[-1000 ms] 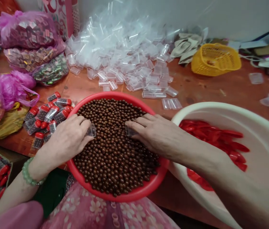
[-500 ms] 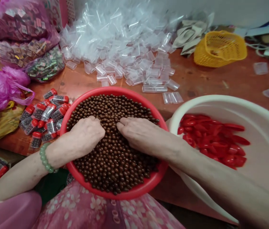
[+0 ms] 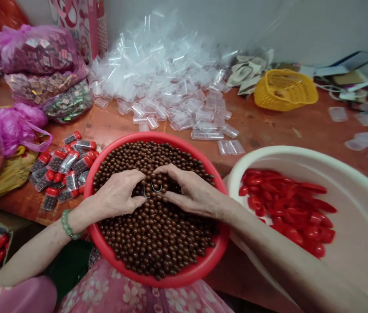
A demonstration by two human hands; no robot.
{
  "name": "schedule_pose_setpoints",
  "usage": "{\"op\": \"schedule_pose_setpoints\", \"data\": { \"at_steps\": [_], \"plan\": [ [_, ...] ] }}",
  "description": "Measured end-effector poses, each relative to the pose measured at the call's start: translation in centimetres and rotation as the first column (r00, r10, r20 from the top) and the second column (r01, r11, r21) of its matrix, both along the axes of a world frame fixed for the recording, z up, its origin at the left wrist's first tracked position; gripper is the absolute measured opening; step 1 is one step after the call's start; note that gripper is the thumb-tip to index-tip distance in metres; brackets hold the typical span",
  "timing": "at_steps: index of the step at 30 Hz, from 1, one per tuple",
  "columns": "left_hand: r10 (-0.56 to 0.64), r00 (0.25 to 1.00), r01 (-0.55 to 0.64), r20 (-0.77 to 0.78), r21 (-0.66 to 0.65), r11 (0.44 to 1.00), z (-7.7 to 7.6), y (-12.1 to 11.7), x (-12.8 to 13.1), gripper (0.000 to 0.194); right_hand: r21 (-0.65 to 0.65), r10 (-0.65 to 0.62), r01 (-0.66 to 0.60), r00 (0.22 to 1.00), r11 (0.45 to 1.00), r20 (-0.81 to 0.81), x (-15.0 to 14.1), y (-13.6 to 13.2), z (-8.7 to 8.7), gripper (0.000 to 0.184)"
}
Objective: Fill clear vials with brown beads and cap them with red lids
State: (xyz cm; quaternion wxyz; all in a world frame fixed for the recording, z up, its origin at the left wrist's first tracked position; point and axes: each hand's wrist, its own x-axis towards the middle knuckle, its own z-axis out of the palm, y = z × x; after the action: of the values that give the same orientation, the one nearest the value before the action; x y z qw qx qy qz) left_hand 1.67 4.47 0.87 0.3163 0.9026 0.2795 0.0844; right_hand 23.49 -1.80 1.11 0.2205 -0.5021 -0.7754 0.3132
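A red basin (image 3: pixel 218 256) full of small round brown beads (image 3: pixel 158 234) stands in front of me. My left hand (image 3: pixel 123 191) and my right hand (image 3: pixel 187 189) face each other over the middle of the beads, thumbs and fingers curled. Between the fingertips show the curved rims of clear plastic tubes (image 3: pixel 156 188), one near each hand. Beads sit within and around them; the rest of the tubes is hidden by my fingers and the beads.
A heap of clear plastic tubes (image 3: pixel 171 87) lies behind the basin. On the right, a white tub (image 3: pixel 356 200) holds red caps (image 3: pixel 288 204). Filled red-capped containers (image 3: pixel 69 161) lie left, near bulging pink bags (image 3: pixel 40 52). A yellow basket (image 3: pixel 285 89) stands farther back.
My hands have turned from closed, knuckles-up poses in the beads to curled grips with thumbs showing. Tube rims now appear between them. The view has tilted up slightly.
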Motion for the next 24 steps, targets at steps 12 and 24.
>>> {"op": "schedule_pose_setpoints", "data": {
  "at_steps": [12,24],
  "plan": [
    [0.156,0.947,-0.101,0.279,-0.204,0.974,1.5,-1.3,-0.7,0.030,0.134,-0.085,0.075,0.994,0.988,0.072,0.0,-1.0,-1.3,0.030],
    [0.178,0.931,-0.026,0.318,-0.430,0.902,2.2,-1.3,-1.2,0.031,0.180,-0.057,0.019,0.976,0.983,0.208,-0.9,-1.1,-1.8,0.021]
  ]
}}
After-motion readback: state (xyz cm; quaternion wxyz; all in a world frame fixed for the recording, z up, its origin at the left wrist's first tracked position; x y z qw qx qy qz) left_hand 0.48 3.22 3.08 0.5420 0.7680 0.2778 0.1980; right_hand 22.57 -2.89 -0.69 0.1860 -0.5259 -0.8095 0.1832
